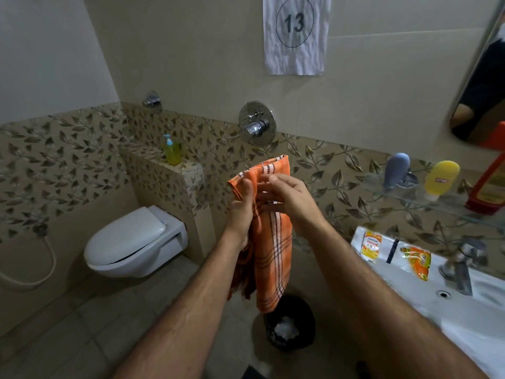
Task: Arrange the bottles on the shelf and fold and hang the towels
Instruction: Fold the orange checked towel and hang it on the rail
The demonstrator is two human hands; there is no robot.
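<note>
Mid-frame, in front of wall: towel (270, 242), orange check, held up, hanging doubled. L hand (241, 212) & R hand (287, 198), fingers clamped on top edge. Step: folding. Next, prob.: square edges, then hang. Bottles (441, 179) on shelf (448, 206), right.

A home bathroom — wall-hung toilet (134, 242), basin (464, 310), leaf-patterned tiles (68, 165).

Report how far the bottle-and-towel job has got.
Looks done: a grey bottle, a yellow bottle and a red bottle stand on the glass shelf. In hand: the left hand and right hand both grip the orange checked towel, held up and hanging folded. Left: hanging the towel. A green soap dispenser sits apart on the tiled ledge.
</note>
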